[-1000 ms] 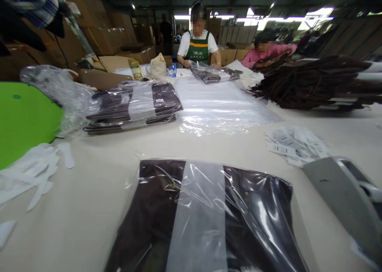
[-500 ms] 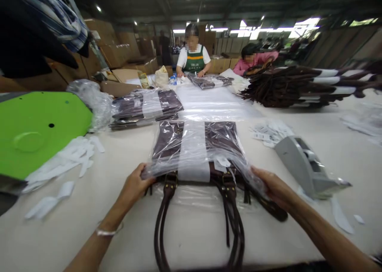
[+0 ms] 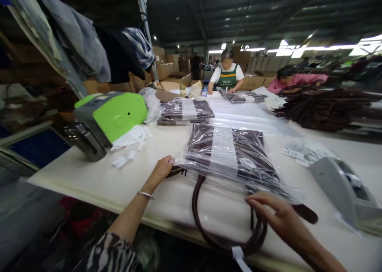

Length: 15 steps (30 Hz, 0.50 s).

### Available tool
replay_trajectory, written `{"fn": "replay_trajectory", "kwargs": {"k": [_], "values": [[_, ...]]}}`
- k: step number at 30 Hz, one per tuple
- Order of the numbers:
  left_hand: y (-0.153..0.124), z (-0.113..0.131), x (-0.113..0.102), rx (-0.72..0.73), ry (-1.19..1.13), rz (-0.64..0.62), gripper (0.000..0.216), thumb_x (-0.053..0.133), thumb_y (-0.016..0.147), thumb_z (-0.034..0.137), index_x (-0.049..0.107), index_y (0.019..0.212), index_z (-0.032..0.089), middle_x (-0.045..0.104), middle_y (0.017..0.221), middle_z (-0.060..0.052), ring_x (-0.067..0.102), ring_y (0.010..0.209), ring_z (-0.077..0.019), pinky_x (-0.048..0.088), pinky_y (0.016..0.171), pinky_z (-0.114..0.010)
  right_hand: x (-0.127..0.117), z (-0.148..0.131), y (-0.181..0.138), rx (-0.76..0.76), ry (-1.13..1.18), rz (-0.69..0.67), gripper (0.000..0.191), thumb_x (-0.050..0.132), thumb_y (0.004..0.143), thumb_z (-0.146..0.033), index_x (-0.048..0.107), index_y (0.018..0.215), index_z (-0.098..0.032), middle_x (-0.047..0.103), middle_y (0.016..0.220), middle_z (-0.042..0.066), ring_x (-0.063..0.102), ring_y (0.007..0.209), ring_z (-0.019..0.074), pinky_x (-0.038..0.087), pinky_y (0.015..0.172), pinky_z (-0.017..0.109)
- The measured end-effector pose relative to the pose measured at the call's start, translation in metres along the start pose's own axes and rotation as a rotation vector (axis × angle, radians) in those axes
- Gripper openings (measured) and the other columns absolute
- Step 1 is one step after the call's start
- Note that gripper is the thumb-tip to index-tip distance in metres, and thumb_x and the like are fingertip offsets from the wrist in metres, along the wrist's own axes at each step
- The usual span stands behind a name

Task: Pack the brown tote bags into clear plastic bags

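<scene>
Handbag [image 3: 249, 142] seems mid-wrapping: left hand [image 3: 162, 168] and right hand [image 3: 274, 208] pinch plastic [image 3: 193, 161] along its near side; protruding handles [image 3: 195, 202] likely need tucking in.

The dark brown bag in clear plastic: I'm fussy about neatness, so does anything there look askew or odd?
Mainly loose ends: dark brown looped handles stick out of the wrinkled clear plastic sleeve toward the white table's near edge, and a dark brown round-ended strap juts out at the picture's right. I see no spill.
</scene>
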<state>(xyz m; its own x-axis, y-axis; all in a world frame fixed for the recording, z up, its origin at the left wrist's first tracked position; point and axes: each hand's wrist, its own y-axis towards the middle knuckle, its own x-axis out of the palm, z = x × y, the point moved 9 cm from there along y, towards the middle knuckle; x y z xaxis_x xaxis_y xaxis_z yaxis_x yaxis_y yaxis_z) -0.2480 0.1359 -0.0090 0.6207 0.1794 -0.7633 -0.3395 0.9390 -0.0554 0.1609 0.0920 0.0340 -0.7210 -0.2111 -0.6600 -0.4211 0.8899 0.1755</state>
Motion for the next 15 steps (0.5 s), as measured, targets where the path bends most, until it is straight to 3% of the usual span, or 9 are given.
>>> {"fn": "replay_trajectory", "kwargs": {"k": [2, 4, 7, 11, 15], "values": [[0.0, 0.004, -0.002, 0.001, -0.097, -0.033, 0.018, 0.045, 0.084, 0.013, 0.059, 0.075, 0.019, 0.066, 0.076, -0.003, 0.064, 0.079, -0.0175, 0.05, 0.074, -0.027, 0.064, -0.049, 0.029, -0.2, -0.019, -0.188, 0.031, 0.048, 0.095, -0.042, 0.075, 0.101, -0.027, 0.074, 0.105, 0.007, 0.068, 0.1, 0.0235, 0.053, 0.09, 0.036], [-0.004, 0.007, -0.001, -0.01, -0.211, -0.082, 0.017, 0.043, 0.085, 0.016, 0.06, 0.083, 0.018, 0.066, 0.076, -0.002, 0.065, 0.067, -0.0162, 0.052, 0.063, -0.026, 0.11, -0.079, 0.067, -0.299, -0.084, -0.218, 0.033, 0.046, 0.096, -0.032, 0.069, 0.118, -0.022, 0.067, 0.124, 0.009, 0.061, 0.117, 0.0239, 0.045, 0.104, 0.039], [-0.011, 0.009, 0.006, -0.032, -0.375, -0.146, 0.017, 0.045, 0.085, 0.022, 0.059, 0.092, 0.016, 0.067, 0.078, -0.003, 0.066, 0.059, -0.0158, 0.054, 0.052, -0.027, 0.154, -0.095, 0.126, -0.229, -0.179, -0.257, 0.04, 0.046, 0.093, -0.021, 0.06, 0.13, -0.018, 0.057, 0.139, 0.012, 0.051, 0.129, 0.0267, 0.037, 0.11, 0.042], [-0.016, 0.007, 0.012, -0.038, -0.523, -0.166, 0.017, 0.049, 0.085, 0.027, 0.058, 0.093, 0.015, 0.067, 0.079, -0.003, 0.068, 0.062, -0.0163, 0.056, 0.05, -0.026, 0.19, -0.102, 0.172, -0.165, -0.171, -0.478, 0.032, 0.061, 0.083, -0.02, 0.069, 0.113, -0.022, 0.07, 0.116, 0.007, 0.062, 0.112, 0.027, 0.045, 0.098, 0.038], [-0.012, -0.005, 0.009, -0.028, -0.566, -0.122, 0.015, 0.05, 0.085, 0.026, 0.059, 0.089, 0.016, 0.067, 0.076, -0.002, 0.066, 0.061, -0.0145, 0.054, 0.051, -0.024, 0.209, -0.09, 0.185, -0.071, -0.117, -0.655, 0.026, 0.067, 0.077, -0.024, 0.072, 0.103, -0.024, 0.071, 0.076, -0.001, 0.067, 0.07, 0.0168, 0.051, 0.066, 0.025]]}}
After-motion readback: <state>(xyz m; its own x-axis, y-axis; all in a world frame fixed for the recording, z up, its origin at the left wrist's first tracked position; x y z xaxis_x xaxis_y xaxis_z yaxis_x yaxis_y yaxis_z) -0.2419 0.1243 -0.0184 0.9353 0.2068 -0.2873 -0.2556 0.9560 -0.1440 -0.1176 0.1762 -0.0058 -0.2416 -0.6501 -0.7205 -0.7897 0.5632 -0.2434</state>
